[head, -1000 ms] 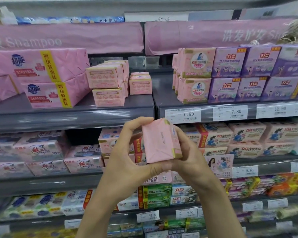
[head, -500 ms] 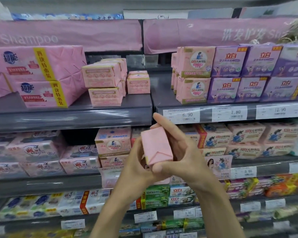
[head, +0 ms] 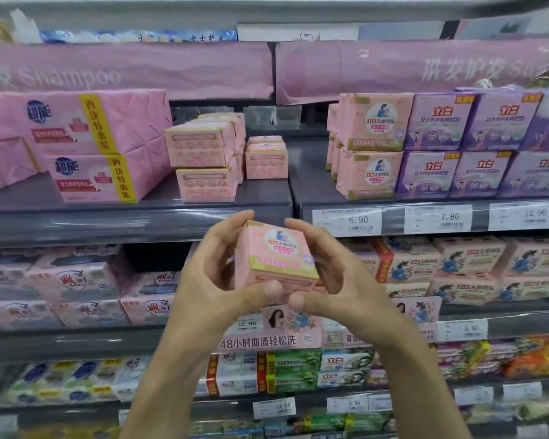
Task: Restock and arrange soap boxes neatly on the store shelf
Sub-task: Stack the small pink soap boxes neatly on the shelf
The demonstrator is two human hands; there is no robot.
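- Gripping one pink soap box (head: 276,258) from both sides, the left hand (head: 210,280) and the right hand (head: 343,280) meet in the near centre of the view. Each hand's fingers are curled round a side of the box, and both thumbs press its near lower edge, their tips almost touching.
- The box is in the air, off every shelf, with its printed face turned toward the camera. That face has a round logo in its upper part and a gold band lower down. The box shows just below the front lip of the upper shelf (head: 133,223).
- On that shelf, far and left of the hands, small pink boxes (head: 203,166) are stacked two high in a row running back. A smaller stack (head: 266,158) stands just right of them, set further back.
- Further left lie large pink multipacks (head: 86,144) with yellow bands, stacked two high.
- To the right on the same level, pink boxes with the same logo (head: 374,147) stand two high, touching a run of purple boxes (head: 476,147) on their right.
- White price tags (head: 346,220) reading 6.90, 7.80 and 12.90 line the shelf lip below them.
- A pink banner (head: 124,71) printed "Shampoo" hangs above.
- Behind the hands, the middle shelf (head: 61,340) holds pink packs (head: 70,286) at left and illustrated boxes (head: 457,267) at right. A promotional card (head: 273,334) hangs from its lip, and green packs (head: 292,372) show on the shelf below.
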